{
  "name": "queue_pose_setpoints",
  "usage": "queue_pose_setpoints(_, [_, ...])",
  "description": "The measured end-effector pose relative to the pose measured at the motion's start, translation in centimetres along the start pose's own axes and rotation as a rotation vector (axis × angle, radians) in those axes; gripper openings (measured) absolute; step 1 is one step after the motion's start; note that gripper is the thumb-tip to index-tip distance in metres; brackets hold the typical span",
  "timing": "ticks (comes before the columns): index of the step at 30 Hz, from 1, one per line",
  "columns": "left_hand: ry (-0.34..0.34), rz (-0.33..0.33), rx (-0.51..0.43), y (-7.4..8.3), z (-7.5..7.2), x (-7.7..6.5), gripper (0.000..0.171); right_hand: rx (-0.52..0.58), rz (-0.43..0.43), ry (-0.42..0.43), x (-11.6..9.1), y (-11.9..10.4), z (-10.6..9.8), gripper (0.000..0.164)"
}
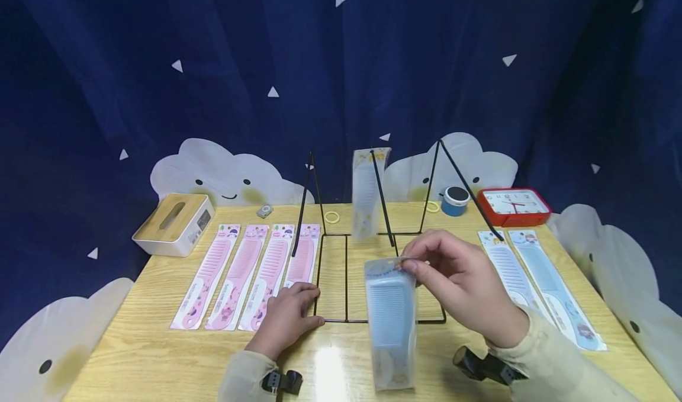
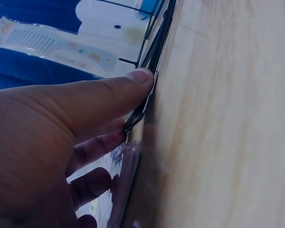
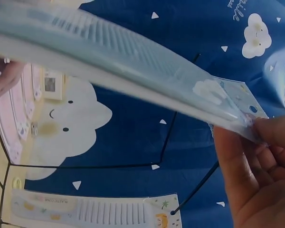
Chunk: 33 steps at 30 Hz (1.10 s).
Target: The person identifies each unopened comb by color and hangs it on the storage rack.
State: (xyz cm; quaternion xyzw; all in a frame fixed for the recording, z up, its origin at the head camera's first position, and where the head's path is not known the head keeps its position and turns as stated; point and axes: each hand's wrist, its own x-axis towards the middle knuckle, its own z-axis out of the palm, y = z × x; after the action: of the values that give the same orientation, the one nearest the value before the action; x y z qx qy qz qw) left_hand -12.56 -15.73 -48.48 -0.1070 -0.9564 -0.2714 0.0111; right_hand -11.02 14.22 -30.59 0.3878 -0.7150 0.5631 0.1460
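Observation:
My right hand (image 1: 463,283) pinches the top corner of a packaged blue comb (image 1: 391,319), which hangs upright above the table in front of the black wire rack (image 1: 346,277). In the right wrist view, the thumb and fingers hold the card end of that package near its hole. My left hand (image 1: 288,316) pinches the rack's lower wire at the front left corner, its thumb (image 2: 137,78) on one side and fingers behind. Another packaged comb (image 1: 364,195) hangs on the rack's middle hook (image 1: 382,201).
Several packaged pink combs (image 1: 247,260) lie in a row at left; two packaged blue combs (image 1: 549,277) lie at right. Along the back are a tissue box (image 1: 178,224), a small grey clip (image 1: 264,211), yellow rings (image 1: 332,217), a blue round container (image 1: 454,202) and a red clock (image 1: 514,206).

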Motion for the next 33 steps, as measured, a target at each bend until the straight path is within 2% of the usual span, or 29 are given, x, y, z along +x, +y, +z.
queue_pose_setpoints(5, [-0.001, 0.001, -0.003, 0.0, 0.0, 0.0, 0.059, -0.028, -0.026, 0.058, 0.4, 0.4, -0.1, 0.029])
queue_pose_setpoints(8, [0.001, -0.001, 0.001, -0.1, 0.0, 0.0, 0.059, -0.056, -0.009, 0.084, 0.7, 0.7, -0.1, 0.029])
queue_pose_setpoints(12, [0.005, -0.005, 0.004, -0.1, 0.1, 0.0, 0.059, -0.091, 0.03, 0.087, 1.4, 0.9, -0.2, 0.027])
queue_pose_setpoints(18, [0.002, -0.007, 0.009, -0.1, 0.1, 0.1, 0.059, -0.136, 0.121, 0.077, 2.4, 1.9, -0.3, 0.015])
queue_pose_setpoints(22, [0.011, -0.005, 0.013, 0.0, 0.0, 0.1, 0.058, -0.112, 0.186, 0.081, 3.6, 3.1, -0.4, 0.007])
queue_pose_setpoints(25, [0.011, -0.01, 0.014, 0.1, -0.2, 0.1, 0.058, -0.102, 0.199, 0.1, 4.7, 4.2, -0.4, 0.005])
queue_pose_setpoints(33, [0.002, -0.015, 0.002, 0.1, -0.1, 0.0, 0.059, -0.211, 0.23, 0.164, 8.1, 7.3, -0.4, 0.011])
